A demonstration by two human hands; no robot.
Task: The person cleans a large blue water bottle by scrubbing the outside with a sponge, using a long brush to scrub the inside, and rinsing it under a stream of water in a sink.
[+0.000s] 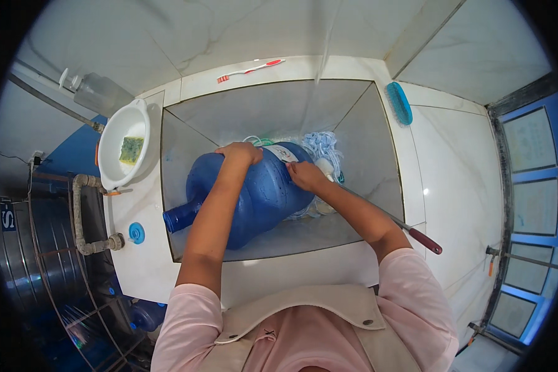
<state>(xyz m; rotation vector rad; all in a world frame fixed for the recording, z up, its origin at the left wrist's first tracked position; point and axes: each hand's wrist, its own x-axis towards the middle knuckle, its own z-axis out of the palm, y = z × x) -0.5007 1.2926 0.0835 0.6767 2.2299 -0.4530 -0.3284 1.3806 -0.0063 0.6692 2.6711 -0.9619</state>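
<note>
A big blue water jug [263,189] lies on its side in the grey tiled sink [378,180], its neck pointing left. My left hand [240,152] grips the far side of the jug, fingers curled over it. Close by, my right hand [305,175] holds the jug near its base, the thumb by a white label [279,153]. Behind the base sits a bundle of pale blue and white mop strands [323,149]. A handle with a dark red grip [425,241] slants from beside it over the sink's right edge; whether the two join is hidden.
Left of the sink stand a white basin [108,144] holding a sponge [131,150], and a clear pump bottle [101,93]. A blue cap [136,233] lies nearer. A toothbrush [251,70] rests on the back ledge, a blue scrub brush [399,103] at the right corner.
</note>
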